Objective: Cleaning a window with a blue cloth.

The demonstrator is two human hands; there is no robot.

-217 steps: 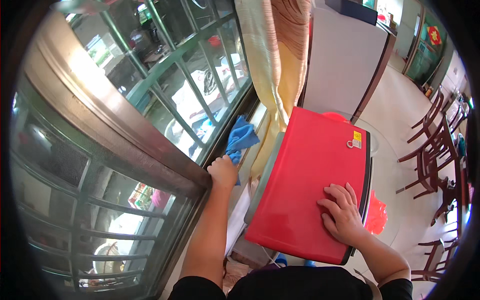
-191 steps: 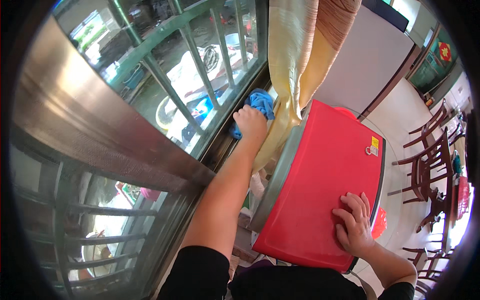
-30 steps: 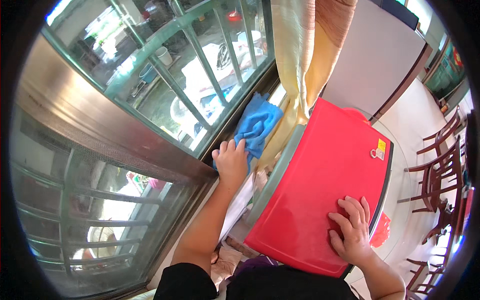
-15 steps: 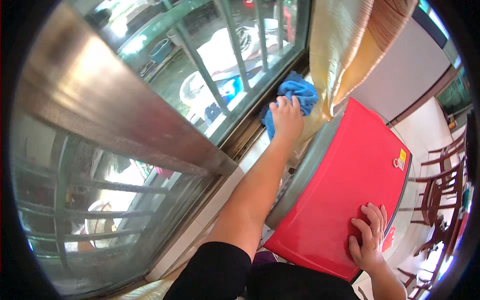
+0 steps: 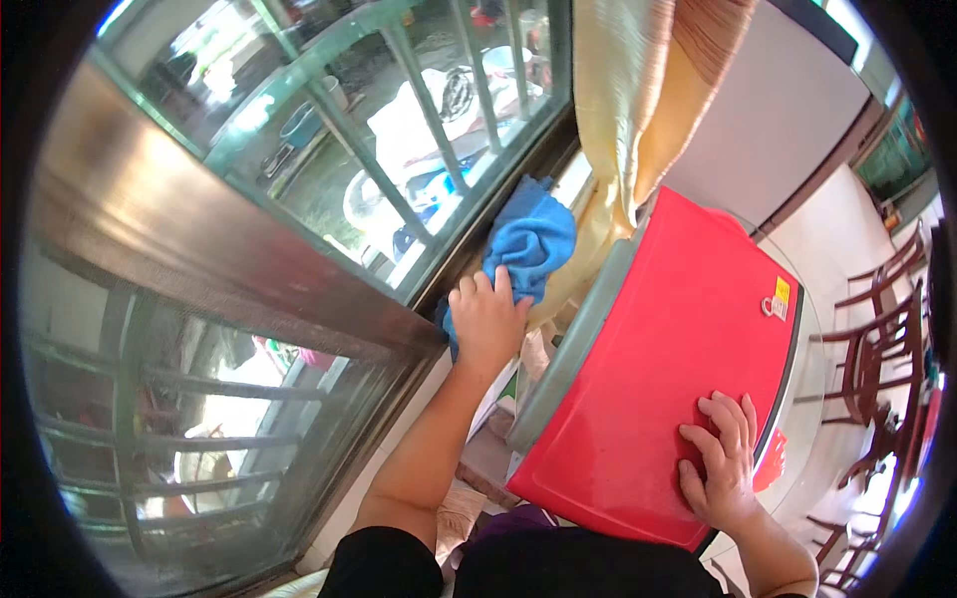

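Sunlit window glass fills the upper left of my view, crossed by pale green metal bars (image 5: pixel 399 189) and framed by a broad dark wooden frame (image 5: pixel 199 259). Beyond the glass I can make out a yard with a white heap and a blue basin, blurred by the pane. A yellow curtain (image 5: pixel 628 130) hangs down at the top centre, just right of the window.

My left hand (image 5: pixel 486 324) reaches forward along the window sill (image 5: pixel 439 374), lying palm down with fingers spread and pressed flat on a blue cloth (image 5: pixel 533 239). The cloth is bunched on the sill at the foot of the glass, between the window frame and the curtain's lower edge; most of it shows ahead of my fingertips.

My right hand (image 5: pixel 720 463) rests open and flat, fingers apart, on the near right corner of a red lid (image 5: pixel 668 379). The lid covers a grey-sided box and tilts across the centre right, with a small yellow sticker near its far corner. The box stands on a round glass table (image 5: pixel 812 379).

Dark wooden chairs (image 5: pixel 887 289) stand at the far right on a pale tiled floor.
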